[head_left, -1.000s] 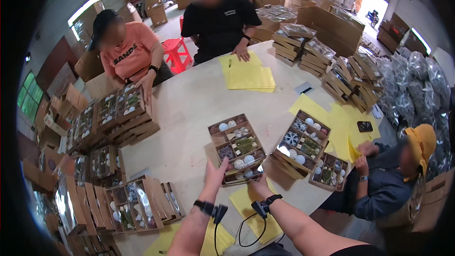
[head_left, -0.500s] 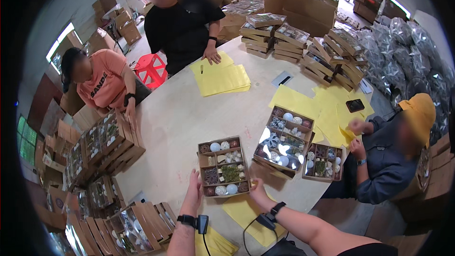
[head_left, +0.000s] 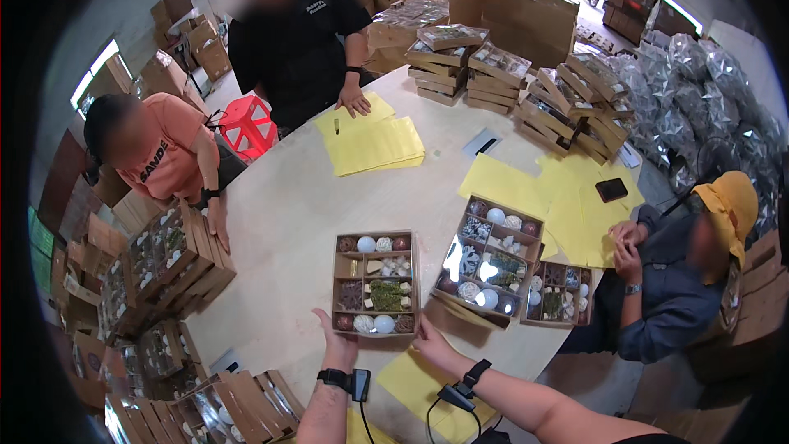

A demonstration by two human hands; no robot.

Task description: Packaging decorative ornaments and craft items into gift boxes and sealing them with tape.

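Note:
Both hands hold a shallow cardboard box (head_left: 375, 336) over the near part of the table. Its compartments hold white, pale blue and brown balls, green moss, small pale pieces, a dark twiggy piece and a small gold piece. My left hand (head_left: 337, 344) grips the box's near left corner, its thumb along the side and the other fingers mostly hidden. At the near right corner, my right hand (head_left: 433, 345) holds the edge. Just right of it, a stack of similar filled boxes (head_left: 468, 312) has a shiny clear cover on top. Yellow sheets (head_left: 427, 382) lie below my right hand.
More filled boxes (head_left: 218, 270) are stacked at left, near a person in orange. Stacked boxes (head_left: 493, 97) also stand at the far side. A person in black touches yellow sheets (head_left: 374, 145). At right, a person in a yellow hat sits by a phone (head_left: 611, 190).
The box has turned slightly and squared up, moving a little left with both my hands. The person at right has brought their hands together. My view has shifted a little.

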